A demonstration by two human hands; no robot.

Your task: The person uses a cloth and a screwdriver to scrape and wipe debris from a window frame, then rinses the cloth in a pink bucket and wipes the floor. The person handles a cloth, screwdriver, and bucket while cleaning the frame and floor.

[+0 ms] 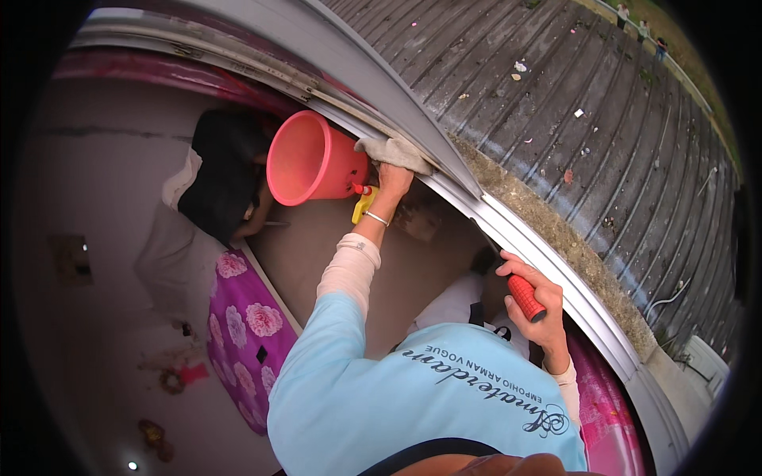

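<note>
My left hand point(393, 181) presses a grey cloth point(394, 151) onto the grey window track point(548, 266); a thin bangle sits on that wrist. A pink bucket point(305, 159) hangs tilted just left of this hand, its mouth facing me. A small yellow object with a red tip point(363, 205) shows beside the wrist. My right hand point(540, 305) grips a red-handled tool point(525, 297). Its dark blade point(486, 238) points up along the track's inner edge.
A corrugated grey roof point(603, 119) with bits of litter slopes away outside, edged by a mossy ledge point(556, 230). Below inside, a person with dark hair point(226, 159) in white sits near purple floral fabric point(250, 333). Pink cloth point(603, 404) lies at lower right.
</note>
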